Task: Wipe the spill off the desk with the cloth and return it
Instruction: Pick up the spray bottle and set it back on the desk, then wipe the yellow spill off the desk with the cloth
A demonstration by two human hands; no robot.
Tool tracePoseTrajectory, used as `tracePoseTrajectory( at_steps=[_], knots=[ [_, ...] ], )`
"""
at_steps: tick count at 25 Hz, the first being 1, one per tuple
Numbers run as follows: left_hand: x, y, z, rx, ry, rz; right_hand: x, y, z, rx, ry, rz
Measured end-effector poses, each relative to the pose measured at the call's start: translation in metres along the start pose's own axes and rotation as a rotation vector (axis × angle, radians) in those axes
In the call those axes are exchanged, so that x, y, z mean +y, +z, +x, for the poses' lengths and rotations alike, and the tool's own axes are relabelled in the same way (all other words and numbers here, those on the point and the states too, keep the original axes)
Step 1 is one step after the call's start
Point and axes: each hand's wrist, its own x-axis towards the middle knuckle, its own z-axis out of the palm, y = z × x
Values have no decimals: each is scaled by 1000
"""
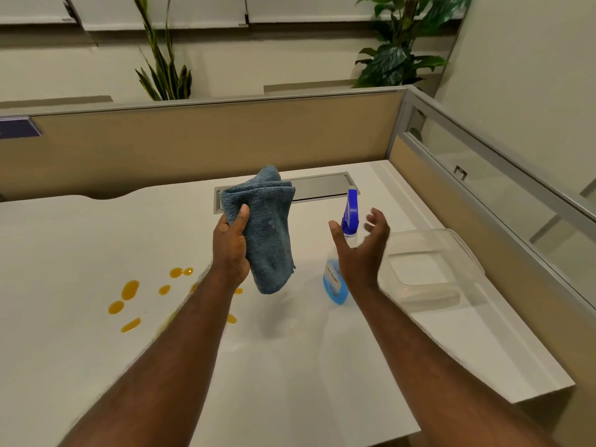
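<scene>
My left hand [231,250] grips a folded blue cloth [266,230] and holds it up in the air above the middle of the white desk [290,366]. The cloth hangs down past my palm. An orange spill [130,290] lies in several drops and small puddles on the desk to the left, partly hidden under my left forearm. My right hand [362,250] hovers open, fingers spread, just in front of a spray bottle [350,214] with a blue trigger head and blue liquid.
A clear plastic container [432,269] stands to the right of the bottle. A metal cable hatch [322,187] sits in the desk behind the cloth. Beige partition walls [209,143] close the desk at the back and right. Plants rise behind the partition.
</scene>
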Motion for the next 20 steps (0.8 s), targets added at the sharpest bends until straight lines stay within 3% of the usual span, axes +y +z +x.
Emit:
tracePoseTrajectory(
  at_steps=[2, 5, 8, 10, 16, 20],
  knots=[
    [5, -2, -11, 2, 10, -1, -3, -16, -10, 103, -76, -116],
    [11, -5, -28, 0, 18, 2, -11, -35, -25, 194, -388, -161],
    [15, -9, -49, -5, 16, 9, -22, -42, -41, 17, -578, -9],
    [19, -11, -68, -25, 1, 8, -31, -42, -52, -183, -488, 86],
    [27, -22, -125, -94, -86, 28, -47, -41, -59, -645, 74, 258],
    [35, -36, -151, -138, -114, 52, -60, -43, -63, -955, 171, 433]
  ],
)
